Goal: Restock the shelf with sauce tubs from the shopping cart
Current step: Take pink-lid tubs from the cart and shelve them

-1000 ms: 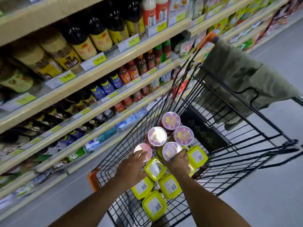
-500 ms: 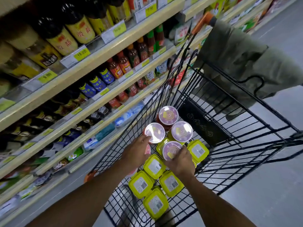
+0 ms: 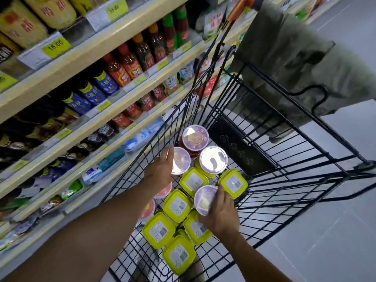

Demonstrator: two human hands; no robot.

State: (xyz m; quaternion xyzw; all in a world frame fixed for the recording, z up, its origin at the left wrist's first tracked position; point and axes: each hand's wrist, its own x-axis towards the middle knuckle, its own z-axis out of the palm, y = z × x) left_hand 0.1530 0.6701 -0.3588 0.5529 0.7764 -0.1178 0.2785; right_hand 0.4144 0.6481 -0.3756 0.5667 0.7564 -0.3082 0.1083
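Taking tubs from the cart point(image 3: 189, 110)
On the left hand point(image 3: 160, 169), fingers curl round a shiny tub point(image 3: 183, 159) by the cart's left wall; the right hand point(image 3: 220, 216) holds a purple tub point(image 3: 204, 197). Next, lift both to the shelf point(image 3: 91, 58).

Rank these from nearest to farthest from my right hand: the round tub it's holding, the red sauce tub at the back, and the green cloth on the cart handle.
1. Round tub: gripped in the right hand.
2. Red sauce tub: farther back, rearmost of the tubs.
3. Green cloth: draped over the cart handle, farthest.
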